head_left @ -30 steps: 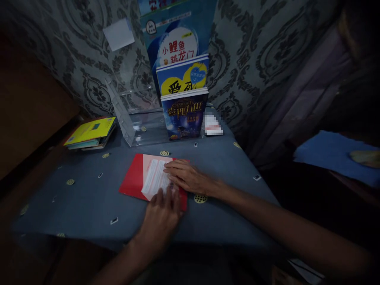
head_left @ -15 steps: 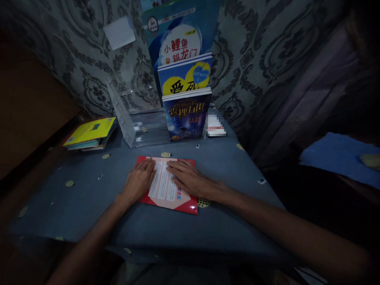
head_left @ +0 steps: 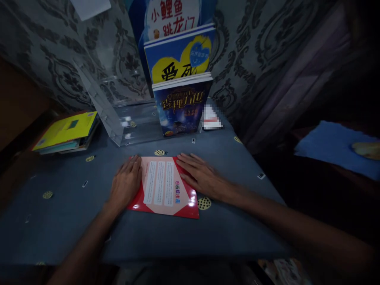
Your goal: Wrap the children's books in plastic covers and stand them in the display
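Note:
A red and pink book (head_left: 160, 186) lies flat and sideways on the table in front of me, its printed text turned. My left hand (head_left: 126, 180) rests on its left edge with the fingers stretched out. Across the book's upper right edge lies my right hand (head_left: 202, 176), palm down, fingers extended. Neither hand grips the book. Just beyond it, a dark blue book (head_left: 182, 109) stands in a clear acrylic stand (head_left: 114, 130), with a blue and yellow book (head_left: 154, 61) behind it and a taller blue book (head_left: 139, 23) at the back.
A stack of books with a yellow one on top (head_left: 69, 130) lies at the left. A small white item (head_left: 212, 118), partly pixelated, sits right of the stand. The table (head_left: 166, 241) has a grey-blue patterned cloth. Blue cloth (head_left: 329, 148) lies off to the right.
My hands have moved apart toward the book's left and right edges, uncovering more of its text. The camera view has tipped down and come closer.

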